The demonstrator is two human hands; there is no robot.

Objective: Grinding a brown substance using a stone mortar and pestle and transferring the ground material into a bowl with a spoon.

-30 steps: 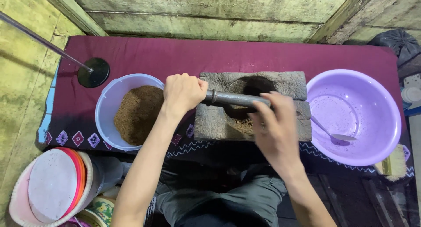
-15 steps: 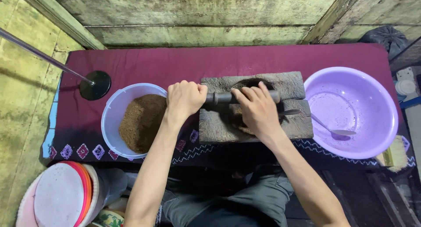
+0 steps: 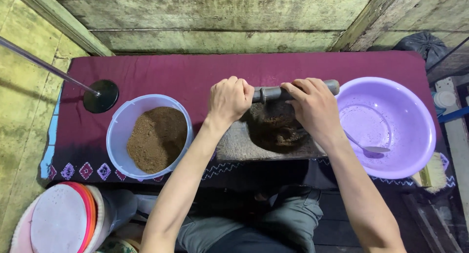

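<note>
A: Overhead, largest first. Maroon cloth [image 3: 161, 72] spans the low table. On it, right: lilac basin [image 3: 415, 135], a spoon [image 3: 367, 146] lying inside. Left: pale blue tub [image 3: 119, 135] holding brown powder [image 3: 157, 138]. Centre: grey grinding slab [image 3: 239, 146] with a dark paste [image 3: 276, 128] in its hollow.

B: And the roller?

A: Stone roller [image 3: 273, 93] lies crosswise at the far edge of the slab, above the paste. It looks like dense stone, so my judgement is heavy, rigid, not fragile, rough enough to grip dry. Best taken at both ends, where it is held now, leaving the middle free to bear on the paste.

B: Hands?

A: Left hand [image 3: 229, 99] is curled into a closed fist around the roller's left end, knuckles up. Right hand [image 3: 315, 106] is wrapped over the right part, fingers folded down across the top; the stub end pokes out past it toward the basin. Neither hand spread.

B: Smaller items?

A: A black round base [image 3: 100, 95] with a thin metal rod [image 3: 46, 66], far left. Stacked coloured lids [image 3: 58, 219] lower left. A brush [image 3: 432, 175] under the basin's rim.
</note>
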